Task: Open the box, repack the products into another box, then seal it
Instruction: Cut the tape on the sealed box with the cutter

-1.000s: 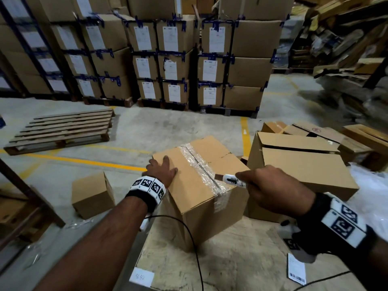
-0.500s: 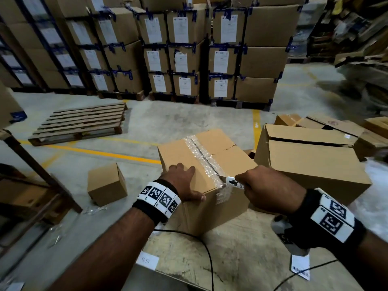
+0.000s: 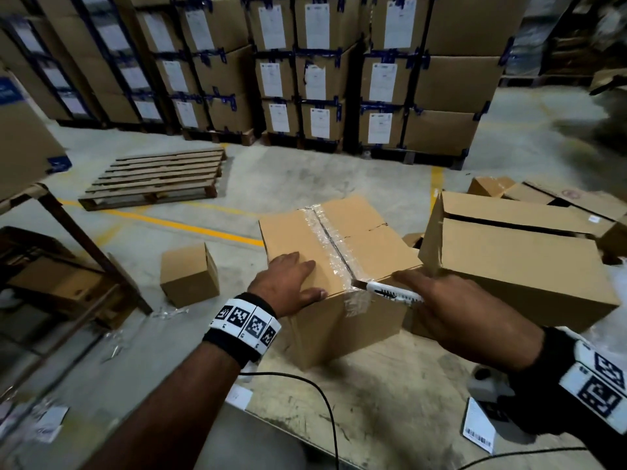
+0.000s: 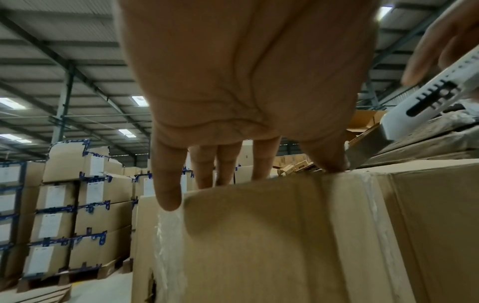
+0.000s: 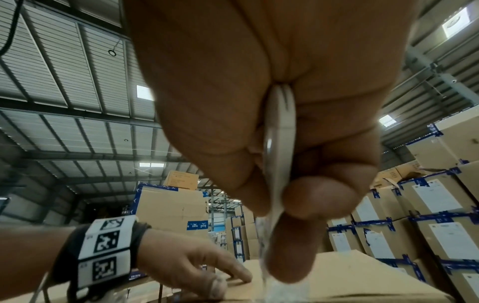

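A brown cardboard box (image 3: 359, 245) sealed with clear tape (image 3: 330, 242) along its top seam stands on the wooden table (image 3: 390, 408). My left hand (image 3: 288, 286) lies flat on the box's top near the front edge, fingers straight (image 4: 168, 184). My right hand (image 3: 451, 310) grips a white box cutter (image 3: 390, 292), its blade tip at the near end of the taped seam. In the right wrist view the cutter (image 5: 279, 143) sits pinched between thumb and fingers above the box (image 5: 350, 276). A second, larger box (image 3: 519, 262) with loose top flaps stands to the right.
A small carton (image 3: 190, 273) sits on the floor to the left, beyond it a wooden pallet (image 3: 156, 178). Stacked labelled cartons (image 3: 322, 72) fill the back. Flattened cardboard (image 3: 559, 198) lies at the right. A paper label (image 3: 478, 425) and a black cable (image 3: 325, 408) lie on the table.
My left hand slid from the box's far left side to its near front edge. The cutter stayed at the near end of the seam while the head view shifted closer.
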The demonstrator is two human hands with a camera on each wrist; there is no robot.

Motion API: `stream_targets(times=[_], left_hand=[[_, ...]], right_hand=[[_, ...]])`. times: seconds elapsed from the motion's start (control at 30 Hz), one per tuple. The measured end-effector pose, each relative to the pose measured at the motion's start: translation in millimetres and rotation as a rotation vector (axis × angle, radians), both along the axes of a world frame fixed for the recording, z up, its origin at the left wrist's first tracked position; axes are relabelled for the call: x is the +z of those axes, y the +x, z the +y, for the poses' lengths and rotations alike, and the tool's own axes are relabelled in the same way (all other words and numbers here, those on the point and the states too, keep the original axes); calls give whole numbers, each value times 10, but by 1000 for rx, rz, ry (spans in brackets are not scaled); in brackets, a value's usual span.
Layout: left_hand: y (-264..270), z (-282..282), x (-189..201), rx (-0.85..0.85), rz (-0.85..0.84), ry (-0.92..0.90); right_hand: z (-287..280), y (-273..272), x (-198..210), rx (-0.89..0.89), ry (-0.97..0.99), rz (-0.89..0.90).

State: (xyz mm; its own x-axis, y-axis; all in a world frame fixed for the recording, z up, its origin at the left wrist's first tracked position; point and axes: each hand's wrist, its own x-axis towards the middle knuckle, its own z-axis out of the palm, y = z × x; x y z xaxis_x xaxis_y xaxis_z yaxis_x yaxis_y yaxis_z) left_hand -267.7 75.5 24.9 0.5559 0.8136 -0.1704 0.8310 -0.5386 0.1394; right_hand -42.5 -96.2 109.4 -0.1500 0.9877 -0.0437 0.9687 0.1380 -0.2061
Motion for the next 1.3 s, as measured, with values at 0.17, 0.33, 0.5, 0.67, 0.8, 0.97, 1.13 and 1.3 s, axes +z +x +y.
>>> stream_targets(times=[0.17, 0.33, 0.5, 0.67, 0.8, 0.97, 1.13, 1.3], left_hand=[[48, -69, 31, -21, -1, 5], [72, -81, 73, -36, 26, -26], [69, -63, 81, -66, 92, 13], [74, -76, 87, -160, 157, 174], [74, -52, 103, -294, 16, 160], [127, -55, 46, -419, 1, 303], [149, -22, -43, -521, -95, 437], [156, -2, -89, -550, -116, 501]], right_hand=[[-3, 143, -74, 106, 99, 27], [44, 244, -159, 163, 138, -9], [94, 238, -195, 180, 124, -43], [82, 224, -202, 165, 108, -79], [67, 190, -211, 154, 102, -65], [35, 156, -192, 153, 116, -61], [36, 128, -216, 126, 134, -76], [5, 123, -242, 116, 128, -54]])
